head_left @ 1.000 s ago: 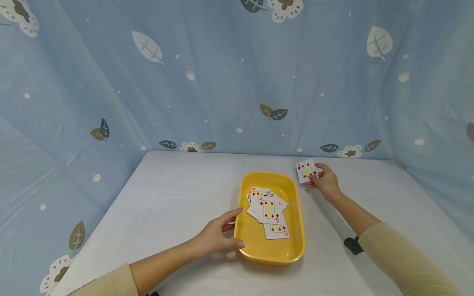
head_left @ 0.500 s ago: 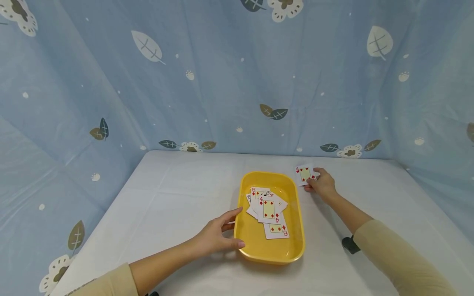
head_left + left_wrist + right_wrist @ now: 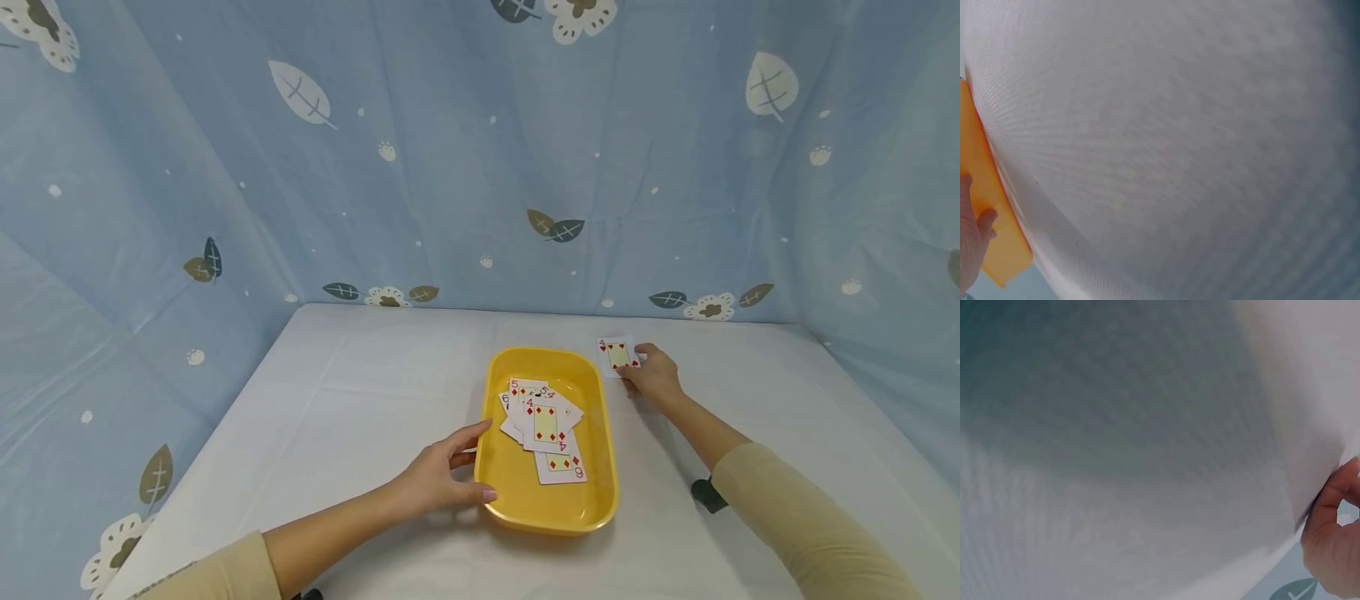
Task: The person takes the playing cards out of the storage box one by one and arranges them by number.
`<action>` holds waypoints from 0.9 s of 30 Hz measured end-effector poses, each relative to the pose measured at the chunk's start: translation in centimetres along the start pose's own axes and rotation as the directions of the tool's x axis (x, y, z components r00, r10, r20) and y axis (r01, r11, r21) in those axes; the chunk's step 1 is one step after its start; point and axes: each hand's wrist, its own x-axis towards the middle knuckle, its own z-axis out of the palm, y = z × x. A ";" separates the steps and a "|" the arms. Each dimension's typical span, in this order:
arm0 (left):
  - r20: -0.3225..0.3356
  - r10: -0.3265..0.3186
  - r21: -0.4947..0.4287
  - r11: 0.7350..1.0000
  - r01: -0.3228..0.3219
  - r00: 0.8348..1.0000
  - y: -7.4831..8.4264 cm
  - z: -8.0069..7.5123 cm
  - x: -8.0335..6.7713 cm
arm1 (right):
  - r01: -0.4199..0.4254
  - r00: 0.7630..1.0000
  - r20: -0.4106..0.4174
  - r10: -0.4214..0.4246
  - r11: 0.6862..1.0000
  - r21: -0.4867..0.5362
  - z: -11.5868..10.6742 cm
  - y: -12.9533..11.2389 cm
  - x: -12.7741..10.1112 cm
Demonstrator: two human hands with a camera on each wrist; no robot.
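A yellow tray (image 3: 604, 492) sits mid-table holding several red-suit playing cards (image 3: 546, 427) face up. My left hand (image 3: 442, 477) grips the tray's left rim, thumb over the edge; in the left wrist view the tray's edge (image 3: 991, 225) shows beside my fingers (image 3: 975, 240). To the right of the tray's far corner, my right hand (image 3: 651, 372) pinches a single card with red pips (image 3: 618, 356), low over the table. The right wrist view shows only white cloth and part of my right hand (image 3: 1335, 544).
The white-covered table (image 3: 360, 392) is walled in by a blue leaf-print cloth (image 3: 450, 150) at the back and both sides. A small black object (image 3: 705, 494) lies under my right forearm.
My right hand has brought the single card down and slightly left, from raised and tilted to nearly flat at the table. My left hand and the tray have stayed put.
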 end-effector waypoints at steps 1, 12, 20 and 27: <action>0.000 0.000 -0.001 1.000 0.000 1.000 0.0 0.0 0.0 | 0.006 1.000 -0.003 -0.006 1.000 -0.028 0.0 0.0 0.0; -0.005 -0.005 -0.005 1.000 0.005 1.000 0.1 0.1 0.0 | 0.070 0.996 -0.046 -0.079 0.985 -0.156 -0.1 0.0 -0.6; -0.002 -0.010 0.005 1.000 0.010 1.000 0.0 0.0 0.0 | 0.159 0.987 -0.023 -0.162 0.982 -0.098 0.1 -1.3 -1.6; 0.003 -0.015 0.005 1.000 0.015 1.000 0.2 0.0 0.0 | 0.262 0.964 -0.013 -0.264 0.962 -0.077 0.0 -2.7 -2.2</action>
